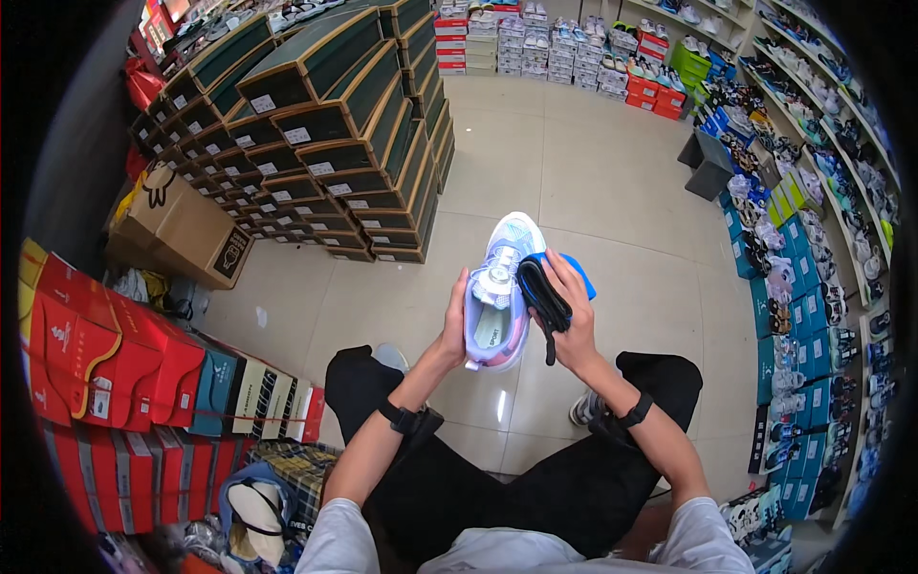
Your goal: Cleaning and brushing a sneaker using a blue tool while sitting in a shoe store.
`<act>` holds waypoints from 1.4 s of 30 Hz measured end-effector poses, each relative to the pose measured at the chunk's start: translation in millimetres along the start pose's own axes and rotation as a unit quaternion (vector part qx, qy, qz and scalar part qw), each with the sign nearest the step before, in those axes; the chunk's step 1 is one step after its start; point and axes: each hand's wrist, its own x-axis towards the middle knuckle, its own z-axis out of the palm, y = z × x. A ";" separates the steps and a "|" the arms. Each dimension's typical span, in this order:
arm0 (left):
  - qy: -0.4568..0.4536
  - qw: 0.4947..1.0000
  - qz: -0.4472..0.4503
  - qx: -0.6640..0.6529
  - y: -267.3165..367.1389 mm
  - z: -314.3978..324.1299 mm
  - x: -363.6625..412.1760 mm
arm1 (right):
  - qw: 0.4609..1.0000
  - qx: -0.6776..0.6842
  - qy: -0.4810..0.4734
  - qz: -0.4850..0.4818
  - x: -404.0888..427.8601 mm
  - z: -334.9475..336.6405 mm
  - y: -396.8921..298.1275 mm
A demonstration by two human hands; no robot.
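My left hand [455, 323] grips the side of a pastel lilac and white sports shoe [495, 287] near its heel. The shoe's toe points away from me, and a round dial sits over its laces. In my right hand [570, 305] is a blue-and-black hand-held pad [543, 290] with a short black strap hanging from it. I cannot tell whether it is a brush or a folded cloth. Its black side lies against, or very close to, the outer right side of the shoe. Both hands are above the floor, between my knees.
Dark green shoeboxes [344, 129] are stacked ahead to the left, beside a cardboard carton [179, 226]. Red shoeboxes [115, 351] stand at my left. Shelves of shoes [839, 143] and teal boxes [807, 344] line the right. A dark stool [706, 165] stands on the tiled floor [495, 143].
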 end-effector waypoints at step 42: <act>0.120 0.989 0.042 -0.078 3.8 -7.1 4.8 | 0.995 -0.012 -0.063 -0.073 -1.1 -5.2 -9.0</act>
